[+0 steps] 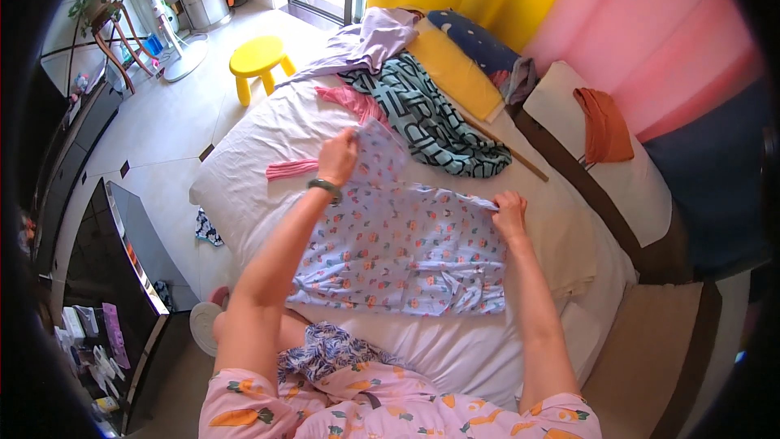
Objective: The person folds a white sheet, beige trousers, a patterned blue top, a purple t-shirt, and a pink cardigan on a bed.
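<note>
A pale blue garment (390, 248) with a small print lies spread on the white-sheeted bed (244, 134) in front of me. My left hand (337, 158), with a dark green bangle on its wrist, is closed on the far left part of the cloth and holds that piece lifted. At the far right corner, my right hand (510, 215) pinches the garment's edge. Just beyond my left hand is a pink striped cloth (294, 169). A teal cloth with black lettering (422, 118) lies crumpled farther back.
A lilac cloth (378, 36), a yellow pillow (455, 69) and a thin stick (528, 162) lie toward the bed's far side. An orange cloth (603, 126) rests on the cushion at right. On the left are a yellow stool (258, 58), a fan (185, 61) and a black glass-topped table (101, 264).
</note>
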A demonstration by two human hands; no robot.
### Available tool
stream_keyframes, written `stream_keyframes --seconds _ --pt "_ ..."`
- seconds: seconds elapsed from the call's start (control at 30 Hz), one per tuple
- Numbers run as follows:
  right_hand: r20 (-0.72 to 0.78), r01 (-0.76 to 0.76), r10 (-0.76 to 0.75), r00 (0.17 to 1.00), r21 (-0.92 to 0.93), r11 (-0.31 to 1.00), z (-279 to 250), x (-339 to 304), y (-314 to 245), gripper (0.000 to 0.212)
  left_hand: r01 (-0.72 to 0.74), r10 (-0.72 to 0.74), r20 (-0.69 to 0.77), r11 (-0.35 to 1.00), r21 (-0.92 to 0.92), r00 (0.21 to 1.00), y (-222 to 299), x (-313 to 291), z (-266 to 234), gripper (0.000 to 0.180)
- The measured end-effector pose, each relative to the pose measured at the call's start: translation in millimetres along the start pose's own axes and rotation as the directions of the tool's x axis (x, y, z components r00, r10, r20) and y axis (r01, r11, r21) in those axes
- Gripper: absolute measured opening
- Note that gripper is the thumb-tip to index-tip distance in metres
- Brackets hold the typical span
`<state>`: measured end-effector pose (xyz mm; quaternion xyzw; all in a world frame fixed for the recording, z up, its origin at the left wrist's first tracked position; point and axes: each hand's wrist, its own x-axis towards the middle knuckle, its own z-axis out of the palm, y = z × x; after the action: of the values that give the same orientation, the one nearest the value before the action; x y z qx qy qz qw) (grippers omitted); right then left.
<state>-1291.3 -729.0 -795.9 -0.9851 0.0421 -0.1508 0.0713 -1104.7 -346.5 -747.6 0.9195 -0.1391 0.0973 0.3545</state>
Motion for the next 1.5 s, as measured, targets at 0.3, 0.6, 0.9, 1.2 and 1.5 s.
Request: stream_keyframes --seconds 0.3,0.6,0.9,1.2,1.5 --pt "-0.225 -0.013 0.03 0.974 0.075 0.997 -59.4 -97.6 -37.2 0.02 0.103 0.097 0.396 0.885 -0.455 0.913 -20.0 -160.7 -141.6 0.015" --pt "0.006 -0.063 0.063 0.998 0.166 0.984 -30.1 -162.4 -84.0 0.046 -0.276 0.365 0.536 0.93 -0.242 0.761 -35.5 -240.6 -104.9 0.02" --pt "0.08 0.289 -0.419 0.904 0.606 0.741 -38.5 -133.6 -295.3 0.078 -0.413 0.421 0.457 0.902 -0.123 0.784 -28.9 -225.1 -108.7 0.011" --pt "0.101 0.534 -0.622 0.777 0.417 0.735 20.3 -159.9 -299.6 0.03 -0.264 0.347 0.627 0.938 -0.226 0.698 -44.4 -224.7 -105.6 0.016" --pt "0.194 -0.357 0.353 0.915 0.798 0.485 -4.4 -108.5 -247.7 0.015 -0.284 0.273 0.247 0.959 0.009 0.93 -30.5 -207.8 -85.1 0.021"
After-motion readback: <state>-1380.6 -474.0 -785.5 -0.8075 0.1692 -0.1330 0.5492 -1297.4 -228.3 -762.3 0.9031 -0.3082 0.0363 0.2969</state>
